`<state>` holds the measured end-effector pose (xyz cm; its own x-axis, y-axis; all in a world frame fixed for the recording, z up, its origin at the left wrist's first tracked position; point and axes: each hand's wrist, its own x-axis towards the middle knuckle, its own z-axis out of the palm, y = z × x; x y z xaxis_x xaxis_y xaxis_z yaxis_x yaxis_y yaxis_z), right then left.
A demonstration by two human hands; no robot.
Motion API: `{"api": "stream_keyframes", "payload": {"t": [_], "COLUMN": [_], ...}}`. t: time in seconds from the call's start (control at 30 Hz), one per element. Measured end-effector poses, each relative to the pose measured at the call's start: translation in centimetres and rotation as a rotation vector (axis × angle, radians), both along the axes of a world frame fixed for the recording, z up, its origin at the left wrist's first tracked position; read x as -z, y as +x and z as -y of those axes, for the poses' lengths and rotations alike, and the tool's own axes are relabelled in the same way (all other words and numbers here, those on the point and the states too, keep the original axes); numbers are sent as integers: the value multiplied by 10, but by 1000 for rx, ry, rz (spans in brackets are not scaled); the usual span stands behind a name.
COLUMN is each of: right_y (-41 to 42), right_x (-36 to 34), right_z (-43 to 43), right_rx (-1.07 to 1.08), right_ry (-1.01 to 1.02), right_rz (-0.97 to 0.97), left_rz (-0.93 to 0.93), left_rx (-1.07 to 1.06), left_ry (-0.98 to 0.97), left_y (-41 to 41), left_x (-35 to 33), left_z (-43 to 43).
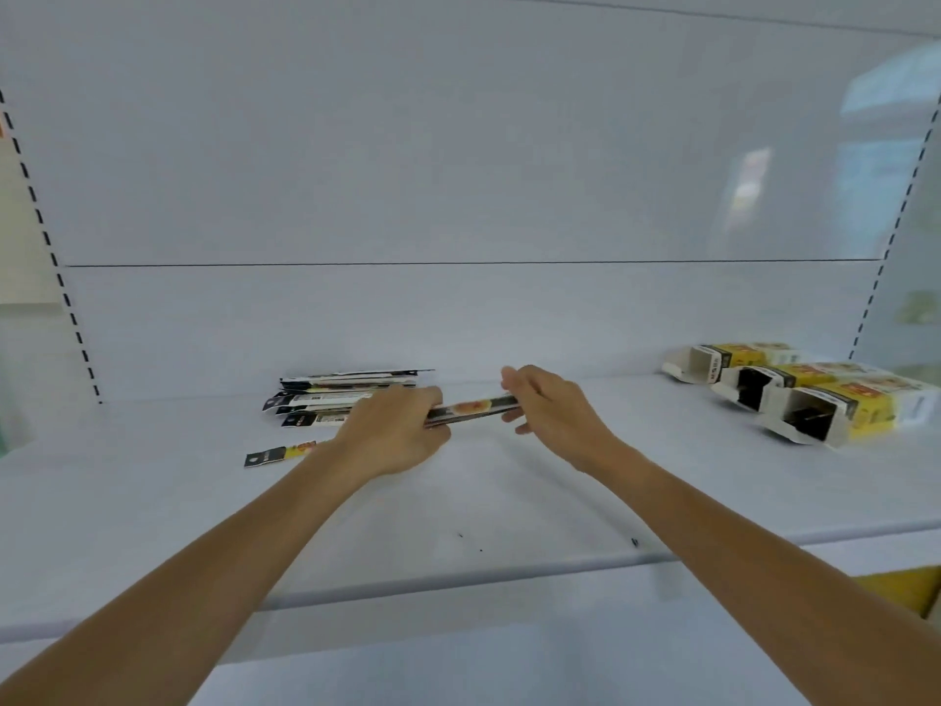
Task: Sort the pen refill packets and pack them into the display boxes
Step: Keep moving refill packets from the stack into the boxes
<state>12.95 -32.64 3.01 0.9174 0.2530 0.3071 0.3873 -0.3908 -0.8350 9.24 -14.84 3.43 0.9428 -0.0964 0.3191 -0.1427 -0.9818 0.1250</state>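
Black refill packets [471,410] gripped by left hand [392,435], pinched by right hand [547,412].

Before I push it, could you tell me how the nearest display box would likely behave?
The nearest display box looks like thin card, open-ended, so probably light and easily crushed. Lying flat-sided on the smooth shelf, it should slide, not roll.
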Motion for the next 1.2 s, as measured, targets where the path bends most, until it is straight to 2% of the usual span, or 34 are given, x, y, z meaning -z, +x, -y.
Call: {"api": "stream_keyframes", "payload": {"t": [0.07, 0.13, 0.33, 0.5, 0.67, 0.73, 0.87, 1.0, 1.1, 1.2], "right_y": [1, 7, 28, 45, 68, 84, 112, 123, 135, 144], "right_x": [4, 2, 2, -9, -21, -18, 1, 20, 35, 38], "right_z": [1, 12, 86, 198, 341, 387, 444, 459, 457, 458], "right_rx": [77, 213, 315, 342, 290, 337, 475, 434, 398, 407], "right_ry": [23, -57, -248, -350, -563, -671, -810, -744, -783, -726], "right_rz": [82, 199, 255, 390, 530, 534, 412, 307, 329, 298], "left_rz": [43, 58, 48, -38, -42, -20, 49, 73, 56, 20], "left_rx": [20, 26, 108, 86, 94, 69, -21, -83, -102, -95], "left_ry": [59, 108, 29, -265, -292, -313, -163, -170, -210, -199], "left_y": [4, 6, 18, 45, 72, 78, 82, 88, 90, 96], "left_x": [-1, 0, -4, -6, 2, 8, 12, 13, 15, 19], "left_z": [16, 32, 96, 174, 252, 274, 305, 321, 327, 330]}}
